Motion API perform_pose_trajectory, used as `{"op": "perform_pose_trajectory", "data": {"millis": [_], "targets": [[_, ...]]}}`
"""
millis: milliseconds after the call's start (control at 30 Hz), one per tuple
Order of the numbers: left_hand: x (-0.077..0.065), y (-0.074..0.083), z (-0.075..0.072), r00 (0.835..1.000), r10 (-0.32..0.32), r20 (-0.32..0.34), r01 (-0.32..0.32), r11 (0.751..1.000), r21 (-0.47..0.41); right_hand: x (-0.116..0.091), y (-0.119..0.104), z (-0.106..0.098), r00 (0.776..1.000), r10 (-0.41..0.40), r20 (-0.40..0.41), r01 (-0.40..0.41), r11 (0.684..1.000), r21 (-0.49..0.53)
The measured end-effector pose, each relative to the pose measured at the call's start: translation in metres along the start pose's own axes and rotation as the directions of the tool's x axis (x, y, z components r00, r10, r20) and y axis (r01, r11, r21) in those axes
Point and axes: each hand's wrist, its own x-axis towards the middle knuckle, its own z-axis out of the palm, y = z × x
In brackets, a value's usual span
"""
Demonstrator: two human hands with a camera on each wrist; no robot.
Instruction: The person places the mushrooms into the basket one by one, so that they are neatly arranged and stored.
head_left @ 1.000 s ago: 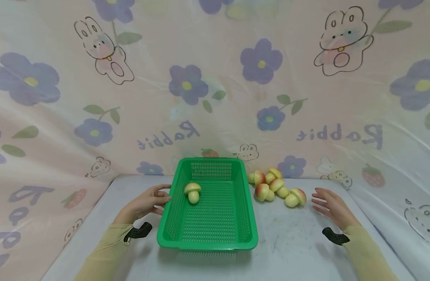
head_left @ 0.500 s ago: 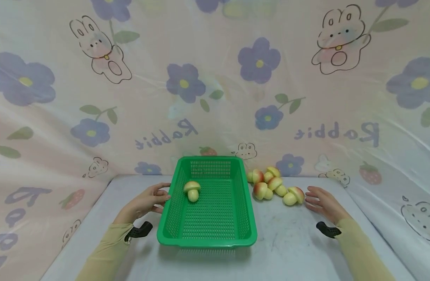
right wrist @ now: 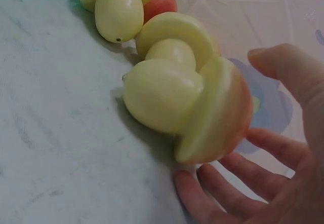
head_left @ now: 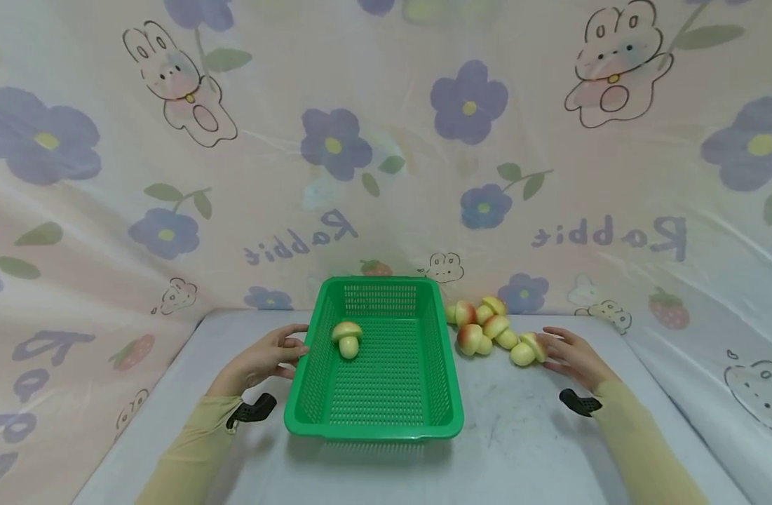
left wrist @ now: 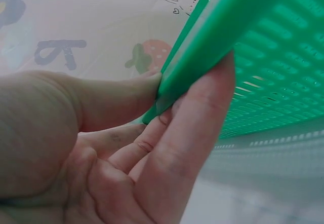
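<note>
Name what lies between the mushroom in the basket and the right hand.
The head view shows bare basket floor, the basket's right wall, then five mushrooms outside.

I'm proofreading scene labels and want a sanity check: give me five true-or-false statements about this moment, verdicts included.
1. The rectangular green plastic basket holds just one pale yellow mushroom-shaped piece. True.
2. The left hand lies flat on the basket's floor. False: it grips the basket's left rim.
3. Five more mushroom-shaped pieces, some with reddish caps, lie to the right of the basket. True.
4. The right hand holds a piece high above the smudged white tabletop. False: the piece nearest it rests on the tabletop.
5. A pale cloth backdrop printed with purple flowers and rabbits hangs behind the basket. True.
</note>
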Motion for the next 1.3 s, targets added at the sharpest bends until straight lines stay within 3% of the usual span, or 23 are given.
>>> {"op": "perform_pose_trajectory", "data": {"millis": [300,567,1300], "targets": [[-0.0013,0.0019,0.0021,1.0,-0.001,-0.013,0.002,1.0,0.015,0.0037,-0.0036,0.0034,0.999,-0.04,0.018,0.042,0.992,-0.116],[-0.0022,0.0009,0.0029,1.0,-0.004,-0.007,0.004,1.0,0.007,0.0074,-0.0022,0.0076,1.0,-0.007,0.01,0.009,0.986,-0.164],[-0.0017,0.0029,0.002,1.0,-0.01,-0.019,0.011,1.0,0.023,0.0016,-0.0066,0.0037,0.994,-0.074,0.082,0.086,0.983,-0.164]]}}
